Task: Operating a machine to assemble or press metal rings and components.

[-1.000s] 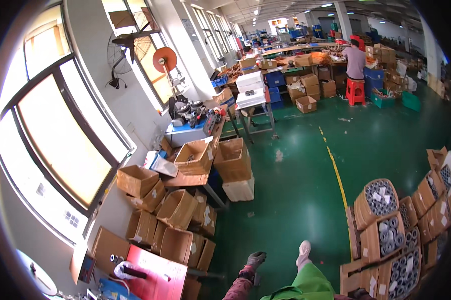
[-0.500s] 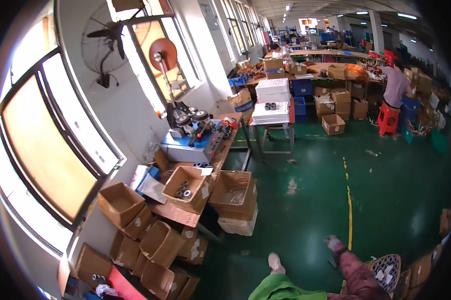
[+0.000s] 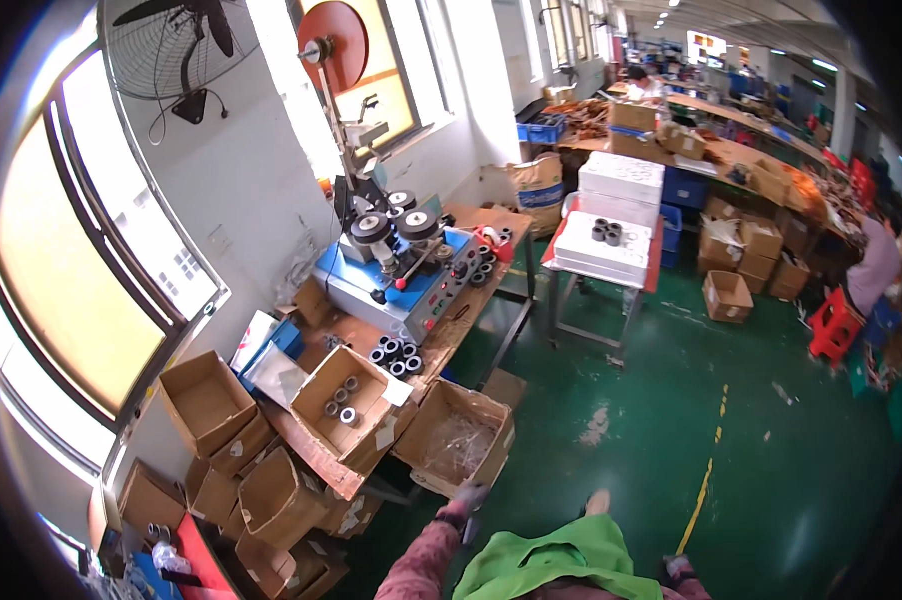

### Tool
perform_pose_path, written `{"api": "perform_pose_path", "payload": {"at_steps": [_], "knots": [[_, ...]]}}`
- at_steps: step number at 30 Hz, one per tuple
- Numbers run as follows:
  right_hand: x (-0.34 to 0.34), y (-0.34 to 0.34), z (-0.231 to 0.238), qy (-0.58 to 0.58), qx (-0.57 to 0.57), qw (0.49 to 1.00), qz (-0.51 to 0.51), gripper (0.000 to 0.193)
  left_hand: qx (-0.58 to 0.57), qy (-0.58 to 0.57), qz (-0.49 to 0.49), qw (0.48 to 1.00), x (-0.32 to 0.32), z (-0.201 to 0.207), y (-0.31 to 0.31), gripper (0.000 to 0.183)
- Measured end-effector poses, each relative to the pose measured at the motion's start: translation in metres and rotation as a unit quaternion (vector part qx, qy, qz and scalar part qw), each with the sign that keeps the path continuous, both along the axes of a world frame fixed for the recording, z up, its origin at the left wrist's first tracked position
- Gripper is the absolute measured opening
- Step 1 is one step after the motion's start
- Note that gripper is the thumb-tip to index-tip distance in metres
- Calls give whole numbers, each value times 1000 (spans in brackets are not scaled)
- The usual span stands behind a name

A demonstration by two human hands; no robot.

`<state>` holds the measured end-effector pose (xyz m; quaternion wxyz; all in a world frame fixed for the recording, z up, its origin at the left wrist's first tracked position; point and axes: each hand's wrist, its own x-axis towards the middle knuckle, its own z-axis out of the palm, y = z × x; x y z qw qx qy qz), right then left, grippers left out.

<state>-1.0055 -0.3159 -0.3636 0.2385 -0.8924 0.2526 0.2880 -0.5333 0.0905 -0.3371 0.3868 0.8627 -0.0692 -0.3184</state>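
My left hand (image 3: 465, 497), in a greyish glove below a dark red sleeve, is just in front of a cardboard box (image 3: 506, 440) with clear plastic scraps inside. Its fingers are small and blurred, so any grip is hidden. At the lower edge, right of my green apron, hangs my right hand (image 3: 680, 567), partly cut off, over the green floor. A wooden bench (image 3: 461, 318) ahead on the left carries a blue and grey machine (image 3: 371, 297) with black rollers. Several black rings (image 3: 396, 356) lie before it, and more sit in an open cardboard box (image 3: 316, 405).
Stacked cardboard boxes (image 3: 271, 492) crowd the lower left under the windows. A metal-legged stand (image 3: 593, 335) ahead holds white foam blocks (image 3: 603, 250) with black rings on top. A red stool (image 3: 833, 325) and a person in a light purple top (image 3: 874, 262) are at right.
My view has turned and come nearer to the bench. My left hand has come into view, while my right hand now shows lower. The box of rings at lower right has left view.
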Motion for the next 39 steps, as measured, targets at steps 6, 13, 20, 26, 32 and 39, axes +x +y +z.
{"api": "perform_pose_path", "payload": {"at_steps": [6,13,20,26,32,39], "knots": [[91,-155,-26,49,3,999,-14,21,-304,140,183,924,116,6,-161,29],[373,-360,-15,17,-178,919,351,18,-336,259,437,793,154,15,-203,26],[675,-394,33,-122,126,974,-141,16,-394,274,538,692,239,2,-224,21],[818,-314,43,-138,134,978,82,20,-426,233,567,665,369,-4,-239,25],[909,-279,86,-81,128,981,121,23,-413,187,596,663,491,-14,-211,29],[1018,-221,140,-96,148,964,201,24,-436,212,659,575,543,-42,-198,47]]}}
